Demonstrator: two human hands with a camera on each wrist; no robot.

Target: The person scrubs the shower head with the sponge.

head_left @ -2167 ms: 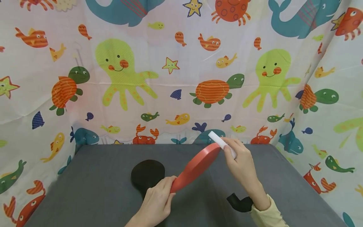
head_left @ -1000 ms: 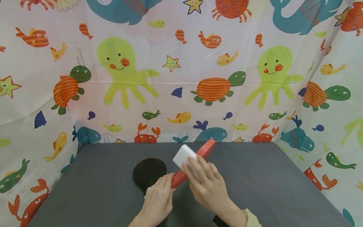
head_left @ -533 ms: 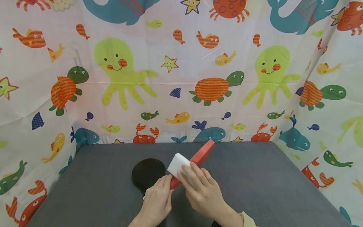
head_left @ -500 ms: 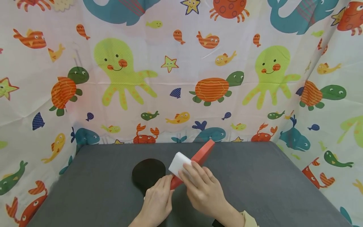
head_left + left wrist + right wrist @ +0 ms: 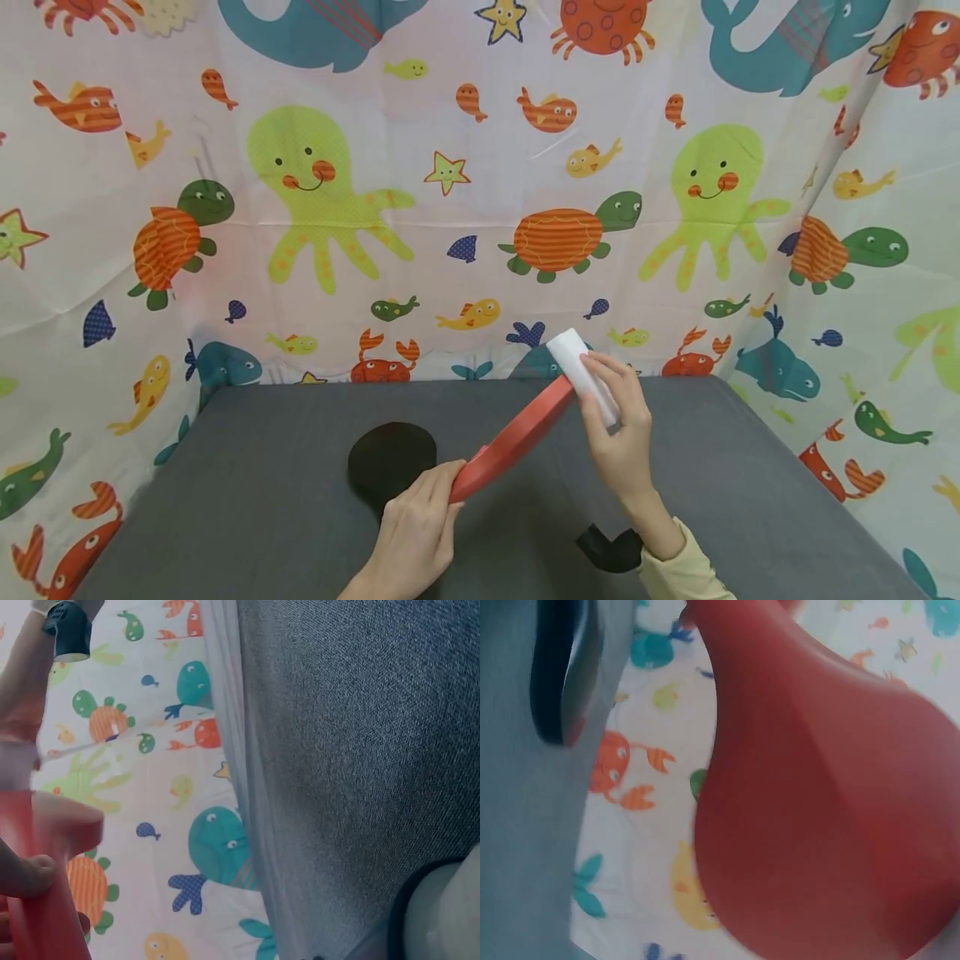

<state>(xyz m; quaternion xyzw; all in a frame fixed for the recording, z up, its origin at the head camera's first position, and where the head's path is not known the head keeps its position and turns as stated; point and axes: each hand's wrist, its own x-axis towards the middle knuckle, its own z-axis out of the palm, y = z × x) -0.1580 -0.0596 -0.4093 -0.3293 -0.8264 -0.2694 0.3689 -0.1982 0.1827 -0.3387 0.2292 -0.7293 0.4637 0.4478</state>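
My left hand (image 5: 416, 525) grips the narrow end of a red bicycle saddle (image 5: 517, 437), held tilted above the table with its wide end up and to the right. Seen in the right wrist view, the smooth red saddle (image 5: 795, 810) broadens from a narrow nose. My right hand (image 5: 624, 417) pinches a white sponge block (image 5: 588, 379) between thumb and fingers, right at the saddle's upper end. In the left wrist view, the left thumb (image 5: 26, 874) lies on the red saddle (image 5: 45, 922); the sponge there is blurred.
On the grey table (image 5: 262, 500), a black rounded thing with a narrow neck (image 5: 392, 462) lies behind the left hand, partly hidden by it. A dark wrist device (image 5: 611, 550) sits at the right sleeve. A sea-animal curtain (image 5: 420, 275) encloses the back and sides.
The right hand with the sponge slid down the saddle close to the left hand, then moved up and right to the wide end. The left hand keeps its grip in nearly the same place.
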